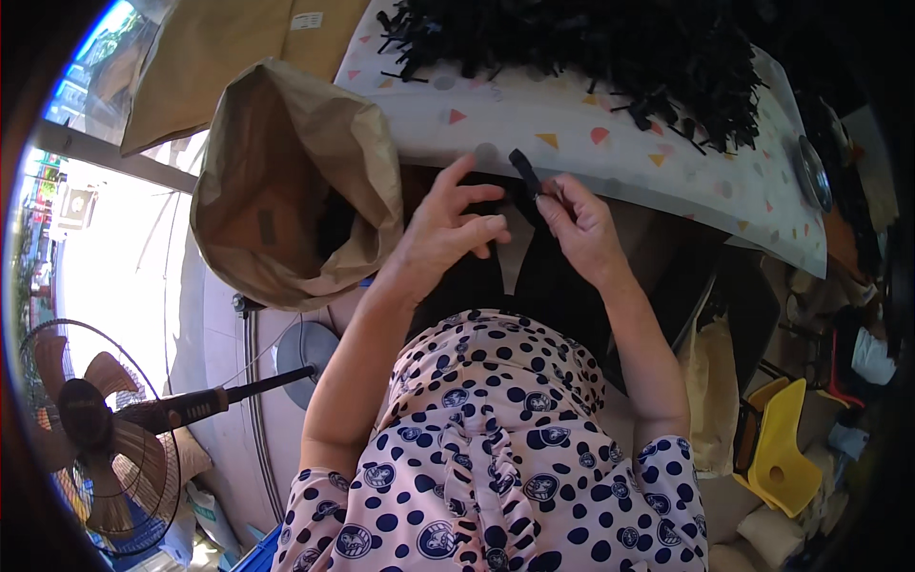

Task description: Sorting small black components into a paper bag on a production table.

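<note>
My right hand (578, 221) pinches a small black plastic piece (525, 172) between thumb and fingers, just in front of the table edge. My left hand (450, 224) is beside it with fingers spread and slightly curled, holding nothing, close to the piece but not touching it. A large heap of similar black plastic pieces (610, 48) lies on the table (534, 124), which has a white cloth with coloured triangles. An open brown paper sack (286, 181) stands to the left of my left hand, with dark pieces inside.
A standing fan (91, 429) is at the lower left. A yellow plastic chair (782, 448) and piled bags sit at the right. Flat brown cardboard (219, 48) leans at the upper left beside a bright window.
</note>
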Demonstrator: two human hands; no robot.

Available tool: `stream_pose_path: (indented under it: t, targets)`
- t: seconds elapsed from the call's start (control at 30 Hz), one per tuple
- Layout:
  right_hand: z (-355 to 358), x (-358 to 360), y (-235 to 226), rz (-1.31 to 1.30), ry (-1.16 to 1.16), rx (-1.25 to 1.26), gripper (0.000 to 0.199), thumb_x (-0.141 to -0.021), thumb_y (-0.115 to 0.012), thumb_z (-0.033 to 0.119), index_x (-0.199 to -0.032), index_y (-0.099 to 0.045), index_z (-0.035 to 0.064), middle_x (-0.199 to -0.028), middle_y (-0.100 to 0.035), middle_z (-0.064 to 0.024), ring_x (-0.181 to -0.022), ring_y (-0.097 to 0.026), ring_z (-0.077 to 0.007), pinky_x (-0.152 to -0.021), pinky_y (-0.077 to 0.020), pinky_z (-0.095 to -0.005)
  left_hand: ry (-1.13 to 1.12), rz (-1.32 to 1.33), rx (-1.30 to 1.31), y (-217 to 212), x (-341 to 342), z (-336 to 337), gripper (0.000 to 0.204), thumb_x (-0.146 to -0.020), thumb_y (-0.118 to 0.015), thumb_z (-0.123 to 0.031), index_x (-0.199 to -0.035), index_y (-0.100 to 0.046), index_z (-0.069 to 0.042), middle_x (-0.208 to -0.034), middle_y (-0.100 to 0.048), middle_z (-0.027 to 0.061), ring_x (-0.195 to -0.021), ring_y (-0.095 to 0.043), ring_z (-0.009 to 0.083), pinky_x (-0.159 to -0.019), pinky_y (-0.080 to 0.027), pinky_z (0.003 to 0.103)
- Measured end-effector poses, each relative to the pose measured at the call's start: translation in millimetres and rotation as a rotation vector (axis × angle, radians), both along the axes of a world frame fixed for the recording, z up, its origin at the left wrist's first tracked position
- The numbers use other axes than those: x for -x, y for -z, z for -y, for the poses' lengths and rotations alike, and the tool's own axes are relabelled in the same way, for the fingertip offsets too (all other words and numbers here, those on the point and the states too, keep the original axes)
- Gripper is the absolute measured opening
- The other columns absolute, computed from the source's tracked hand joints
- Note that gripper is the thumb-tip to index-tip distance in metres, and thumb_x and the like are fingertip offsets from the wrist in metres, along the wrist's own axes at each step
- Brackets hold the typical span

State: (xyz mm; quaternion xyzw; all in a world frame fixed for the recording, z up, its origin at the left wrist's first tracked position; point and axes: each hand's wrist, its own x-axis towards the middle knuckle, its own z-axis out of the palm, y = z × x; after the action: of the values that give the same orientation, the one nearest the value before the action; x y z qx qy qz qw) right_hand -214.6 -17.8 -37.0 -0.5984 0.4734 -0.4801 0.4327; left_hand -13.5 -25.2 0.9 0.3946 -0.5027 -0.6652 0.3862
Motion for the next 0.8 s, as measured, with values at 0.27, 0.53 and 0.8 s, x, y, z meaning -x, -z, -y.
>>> stream_pose_path:
  t: [0.27,0.53,0.8]
  targets:
    - [-22.8,-49.1,8.6,0.005,-0.121,0.002,0.009,-0.094,-0.053,0.008,-0.100,-0.057,0.0018,-0.078,-0.052,0.0025,-0.071,-0.045,-0.0037,-0.063,-0.0386,-0.0181,-0.025,-0.038,0.022,23.5,-14.7,-12.4,0.064,-0.086,-0.067,-0.013,-0.138,-0.031,-0.002,-0.111,-0.057,0.0144,-0.081,-0.061,0.0149,-0.069,-0.049,0.024]
    - [-35.0,-55.0,20.3,0.027,-0.112,-0.043,0.013,-0.095,-0.051,0.008,-0.103,-0.058,0.0003,-0.076,-0.052,0.0011,-0.068,-0.046,-0.0039,-0.063,-0.0399,-0.0183,-0.076,-0.020,0.002,32.6,-13.1,-17.9,0.050,-0.087,-0.063,-0.005,-0.130,-0.040,-0.002,-0.102,-0.061,0.0109,-0.076,-0.060,0.0104,-0.065,-0.050,0.021]
    - [-44.5,-48.2,19.2,-0.015,-0.002,-0.051,0.015,-0.098,-0.048,0.014,-0.103,-0.052,0.0013,-0.072,-0.052,-0.0005,-0.063,-0.046,-0.0047,-0.056,-0.0379,-0.0200,-0.143,0.080,0.030,28.3,-7.2,-25.9,0.041,-0.089,-0.056,-0.002,-0.127,-0.042,-0.003,-0.099,-0.062,0.0093,-0.078,-0.062,0.0114,-0.065,-0.050,0.020]
